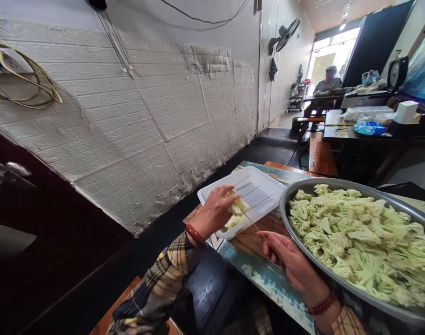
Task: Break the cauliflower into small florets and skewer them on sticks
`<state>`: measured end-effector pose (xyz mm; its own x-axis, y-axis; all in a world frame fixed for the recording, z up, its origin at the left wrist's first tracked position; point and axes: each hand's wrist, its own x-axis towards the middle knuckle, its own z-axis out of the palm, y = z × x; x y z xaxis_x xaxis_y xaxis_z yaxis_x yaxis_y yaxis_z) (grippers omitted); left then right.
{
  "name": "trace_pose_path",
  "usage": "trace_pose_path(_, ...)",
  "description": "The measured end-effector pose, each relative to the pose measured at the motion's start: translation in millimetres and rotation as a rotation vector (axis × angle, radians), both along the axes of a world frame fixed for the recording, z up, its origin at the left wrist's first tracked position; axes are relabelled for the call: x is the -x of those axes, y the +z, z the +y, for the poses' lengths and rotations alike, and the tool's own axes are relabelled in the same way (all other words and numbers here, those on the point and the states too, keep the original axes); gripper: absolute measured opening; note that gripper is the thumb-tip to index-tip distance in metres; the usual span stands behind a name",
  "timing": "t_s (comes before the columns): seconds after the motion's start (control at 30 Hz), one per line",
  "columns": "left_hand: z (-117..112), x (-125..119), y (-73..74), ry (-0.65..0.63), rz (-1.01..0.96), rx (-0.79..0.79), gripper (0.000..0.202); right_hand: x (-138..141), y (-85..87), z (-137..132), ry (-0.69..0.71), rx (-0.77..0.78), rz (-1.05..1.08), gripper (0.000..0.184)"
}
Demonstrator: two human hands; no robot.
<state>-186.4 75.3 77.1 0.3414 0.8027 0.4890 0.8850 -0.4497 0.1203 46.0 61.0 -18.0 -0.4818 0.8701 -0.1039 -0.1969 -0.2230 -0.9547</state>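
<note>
Pinching a thin stick [253,224] between the thumb and fingers of my right grip [282,253], I am holding it up to a few cauliflower pieces [238,210], which my left grip [217,209] is clasping over the near side of a white tray [264,184]. From this distance I am not managing to tell whether the stick is piercing them. More sticks [250,193] are lying roughly side by side in the tray. It is resting on a worktop [245,242] of planks, some brown, some teal and showing pale worn patches. Just to the right, a big metal basin [285,209] is holding a heap of cauliflower [359,232].

Around me, a white brick-patterned wall [156,107] is running down the left, its lower part showing dark stains. A pale cable [46,77] is hanging in loops near a dark red door [48,223], and a fan [287,35] is jutting from the wall further back. Past the dark floor [247,153] a reddish bench [322,153] is standing beside a black table [338,135] that is carrying a blue packet [369,128] and a white box [407,112], and at the far end a person [326,86] is sitting near a bright doorway [347,44].
</note>
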Motion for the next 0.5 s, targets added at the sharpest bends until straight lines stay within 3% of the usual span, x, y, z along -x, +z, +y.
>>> trace_pose_path(0.13,25.1,34.6,-1.8,0.257,-0.099,-0.07,0.042,-3.2,-9.8,2.4,-0.115,0.171,0.051,0.034)
trace_pose_path(0.27,42.1,46.9,-17.6,0.528,0.06,0.067,0.035,-1.4,-13.1,3.3,-0.132,0.21,0.038,0.029)
trace_pose_path(0.4,45.4,36.4,-37.2,0.614,0.137,0.15,0.034,2.9,-16.2,4.9,-0.138,0.208,0.006,0.035)
trace_pose_path(0.5,44.0,31.8,-45.3,0.594,0.199,0.236,0.043,4.0,-16.3,5.4,-0.144,0.182,-0.007,0.04)
